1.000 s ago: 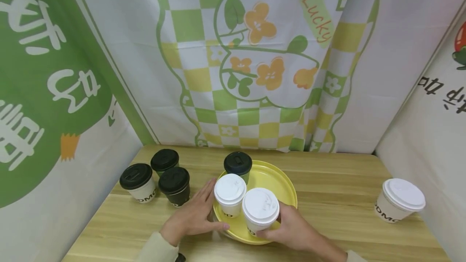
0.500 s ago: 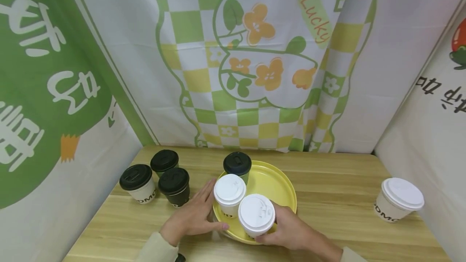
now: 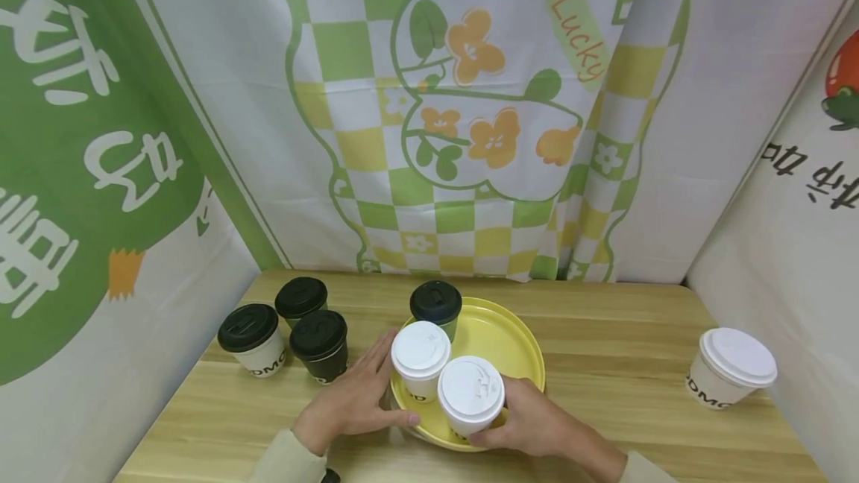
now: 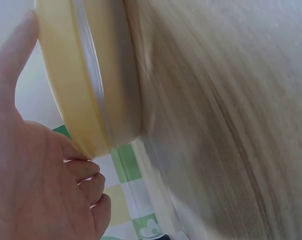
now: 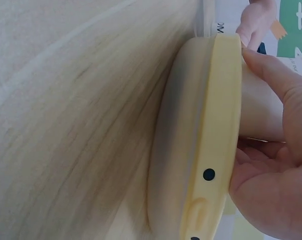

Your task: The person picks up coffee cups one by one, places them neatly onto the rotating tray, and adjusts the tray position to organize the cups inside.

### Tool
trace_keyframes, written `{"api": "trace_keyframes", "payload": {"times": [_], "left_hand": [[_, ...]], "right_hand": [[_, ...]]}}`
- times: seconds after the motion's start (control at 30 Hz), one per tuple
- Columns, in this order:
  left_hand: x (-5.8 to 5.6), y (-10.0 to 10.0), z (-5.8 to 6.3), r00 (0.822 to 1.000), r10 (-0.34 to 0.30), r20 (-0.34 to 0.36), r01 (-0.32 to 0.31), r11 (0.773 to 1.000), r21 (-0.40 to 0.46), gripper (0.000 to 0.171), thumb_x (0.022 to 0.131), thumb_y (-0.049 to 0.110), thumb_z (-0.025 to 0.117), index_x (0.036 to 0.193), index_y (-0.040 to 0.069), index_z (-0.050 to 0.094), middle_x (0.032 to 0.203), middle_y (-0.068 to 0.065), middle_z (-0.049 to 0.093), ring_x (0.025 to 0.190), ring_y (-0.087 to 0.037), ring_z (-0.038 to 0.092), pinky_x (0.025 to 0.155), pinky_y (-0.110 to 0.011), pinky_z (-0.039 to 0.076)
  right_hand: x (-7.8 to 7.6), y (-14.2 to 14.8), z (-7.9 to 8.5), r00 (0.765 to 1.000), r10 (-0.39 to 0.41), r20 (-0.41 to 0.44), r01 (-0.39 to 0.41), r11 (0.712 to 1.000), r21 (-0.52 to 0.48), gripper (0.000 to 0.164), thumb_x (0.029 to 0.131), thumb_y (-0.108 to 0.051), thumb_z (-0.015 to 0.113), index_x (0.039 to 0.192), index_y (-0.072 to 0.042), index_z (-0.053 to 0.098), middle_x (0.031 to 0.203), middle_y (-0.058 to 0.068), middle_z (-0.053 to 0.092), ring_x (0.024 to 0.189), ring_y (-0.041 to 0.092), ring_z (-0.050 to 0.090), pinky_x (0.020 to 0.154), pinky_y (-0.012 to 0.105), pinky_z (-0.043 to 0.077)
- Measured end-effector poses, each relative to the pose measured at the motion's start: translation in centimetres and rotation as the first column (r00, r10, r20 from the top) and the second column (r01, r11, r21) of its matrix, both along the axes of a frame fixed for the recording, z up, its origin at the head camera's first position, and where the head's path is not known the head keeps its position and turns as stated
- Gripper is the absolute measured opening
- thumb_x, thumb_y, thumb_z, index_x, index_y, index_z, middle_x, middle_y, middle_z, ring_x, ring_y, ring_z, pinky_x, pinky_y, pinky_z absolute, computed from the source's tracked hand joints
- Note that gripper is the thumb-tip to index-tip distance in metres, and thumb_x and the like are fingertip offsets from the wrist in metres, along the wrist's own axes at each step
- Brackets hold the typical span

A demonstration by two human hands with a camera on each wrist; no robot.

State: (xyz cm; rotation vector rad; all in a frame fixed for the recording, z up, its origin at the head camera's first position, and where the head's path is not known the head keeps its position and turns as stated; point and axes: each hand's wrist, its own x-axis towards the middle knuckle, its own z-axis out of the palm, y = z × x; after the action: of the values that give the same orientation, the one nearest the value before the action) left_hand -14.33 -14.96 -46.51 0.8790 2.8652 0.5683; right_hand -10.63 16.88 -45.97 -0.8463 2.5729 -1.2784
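The white-lidded cup (image 3: 471, 390) in the right grip (image 3: 530, 420) has shifted a little toward the person and to the left over the past second, and in the last half-second it hardly moves. It is now over the near part of the yellow tray (image 3: 499, 338), beside the other white-lidded cup (image 3: 421, 352) there; from above their lids seem to meet or nearly so. The right grip is clasped on the cup's side, thumb in front and fingers behind. The cup's base is hidden behind the tray's rim, so I cannot tell whether it rests on the tray; its near stillness suggests that the placing is almost done, though the grasp is not released.

The left grip (image 3: 356, 401) is spread against the tray's left edge, thumb at the near rim and fingers along the side, enclosing no cup; it probably steadies the tray, which looks unmoved.

The other cups stay where they were: the dark-lidded green cup (image 3: 436, 308) at the tray's far left, three black-lidded cups (image 3: 320, 338) grouped on the desk (image 3: 604, 364) to the left, and a lone white-lidded cup (image 3: 731, 367) well apart on the right
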Motion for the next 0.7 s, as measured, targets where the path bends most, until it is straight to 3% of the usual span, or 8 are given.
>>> {"api": "trace_keyframes", "payload": {"times": [0.27,0.4,0.57,0.7], "left_hand": [[1.3,0.2,0.3,0.999,0.011,-0.031,-0.012,1.0,-0.015,0.128,0.085,0.074,0.071,0.169,0.001,0.008,0.176,-0.025,0.012,0.162,-0.046,0.021,0.127,-0.061,0.034],[2.0,0.5,0.6,0.999,0.033,-0.027,-0.034,0.999,-0.014,0.128,0.086,0.075,0.07,0.169,0.0,0.007,0.175,-0.027,0.011,0.162,-0.046,0.021,0.127,-0.063,0.033],[2.4,0.7,0.7,0.998,0.059,0.021,-0.059,0.998,-0.017,0.129,0.087,0.074,0.07,0.169,-0.001,0.005,0.175,-0.029,0.008,0.162,-0.046,0.019,0.129,-0.063,0.029],[2.2,0.7,0.6,0.997,0.065,0.042,-0.064,0.998,-0.025,0.127,0.088,0.073,0.07,0.168,-0.004,0.008,0.175,-0.028,0.009,0.163,-0.045,0.018,0.13,-0.061,0.028]], "right_hand": [[0.4,1.2,0.9,0.993,0.018,0.12,-0.013,0.999,-0.046,0.077,0.079,-0.032,0.095,0.146,-0.02,0.058,0.145,-0.007,0.066,0.138,0.009,0.058,0.118,0.029,0.048],[0.9,2.3,1.7,0.993,-0.012,0.118,0.016,0.999,-0.028,0.087,0.083,-0.035,0.092,0.153,-0.007,0.05,0.154,0.007,0.06,0.144,0.026,0.056,0.119,0.044,0.048],[2.2,4.4,2.5,0.984,-0.158,0.079,0.156,0.987,0.029,0.095,0.085,-0.04,0.089,0.156,0.003,0.044,0.154,0.023,0.057,0.141,0.046,0.056,0.113,0.054,0.049],[3.4,6.5,2.5,0.94,-0.32,0.116,0.319,0.947,0.03,0.091,0.085,-0.042,0.089,0.157,-0.006,0.046,0.156,0.021,0.056,0.143,0.047,0.054,0.113,0.05,0.05]]}}
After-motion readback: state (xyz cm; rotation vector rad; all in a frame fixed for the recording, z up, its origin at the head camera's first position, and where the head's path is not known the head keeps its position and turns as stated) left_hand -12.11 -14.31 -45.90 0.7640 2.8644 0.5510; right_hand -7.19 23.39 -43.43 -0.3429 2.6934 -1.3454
